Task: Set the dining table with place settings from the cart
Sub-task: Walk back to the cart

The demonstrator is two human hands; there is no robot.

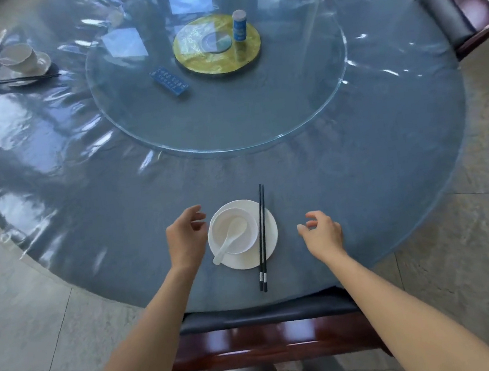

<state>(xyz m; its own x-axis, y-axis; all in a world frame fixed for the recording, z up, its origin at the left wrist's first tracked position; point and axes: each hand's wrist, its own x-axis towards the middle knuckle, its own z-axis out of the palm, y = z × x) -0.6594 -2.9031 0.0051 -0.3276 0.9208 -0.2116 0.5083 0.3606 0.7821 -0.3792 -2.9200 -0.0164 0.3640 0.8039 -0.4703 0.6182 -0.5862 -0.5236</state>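
A white plate lies near the front edge of the round blue table. On it sits a white bowl with a white spoon resting inside, handle pointing toward me. Black chopsticks lie across the plate's right side, tips pointing away. My left hand hovers just left of the plate, fingers apart, holding nothing. My right hand hovers to the right of the plate, apart from it and empty. A second place setting with bowl, plate and chopsticks lies at the far left.
A glass turntable in the table's middle carries a yellow disc, a blue-labelled canister and a blue flat box. A dark wooden chair is tucked in at the front edge. Another chair stands at the far right.
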